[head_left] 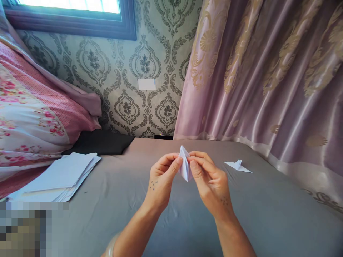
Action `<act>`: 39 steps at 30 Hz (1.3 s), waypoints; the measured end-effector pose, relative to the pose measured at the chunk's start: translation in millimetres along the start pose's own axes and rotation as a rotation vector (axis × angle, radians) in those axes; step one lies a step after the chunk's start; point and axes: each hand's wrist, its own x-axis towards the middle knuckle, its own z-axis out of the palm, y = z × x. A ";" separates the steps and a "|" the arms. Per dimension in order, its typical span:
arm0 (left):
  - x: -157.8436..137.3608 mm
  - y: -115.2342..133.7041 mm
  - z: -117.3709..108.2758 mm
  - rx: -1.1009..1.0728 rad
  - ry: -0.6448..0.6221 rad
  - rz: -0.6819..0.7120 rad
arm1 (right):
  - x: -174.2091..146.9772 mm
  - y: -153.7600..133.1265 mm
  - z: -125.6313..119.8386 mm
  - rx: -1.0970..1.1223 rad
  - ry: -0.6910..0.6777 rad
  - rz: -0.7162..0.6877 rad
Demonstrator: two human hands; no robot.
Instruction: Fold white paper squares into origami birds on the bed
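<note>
A small folded white paper (184,167) with a pointed top and layered flaps is held up between my two hands, above the grey sheet. My left hand (162,176) pinches its left side between thumb and fingers. On the other side, my right hand (211,178) grips the right edge with thumb and fingertips, which hide part of that edge. Off to the right, a second folded paper piece (238,166) with flat pointed ends and a raised middle lies on the sheet, apart from both hands.
A stack of white paper sheets (59,175) lies at the left, near a black flat item (99,142). The grey sheet (128,228) covers the surface under my hands. Pink curtains (241,71) hang at the right; floral fabric (32,117) drapes at the left.
</note>
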 end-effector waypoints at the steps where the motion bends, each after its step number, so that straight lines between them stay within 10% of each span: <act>1: 0.2 0.7 -0.5 0.001 0.002 -0.009 | 0.0 -0.6 -0.7 -0.005 -0.026 -0.011; 11: 1.7 5.6 -5.8 0.171 -0.058 0.094 | -2.1 6.3 7.0 0.007 0.150 0.003; 39: 1.2 19.3 -12.7 0.239 -0.306 0.083 | -4.7 -7.8 0.5 -0.138 0.091 -0.030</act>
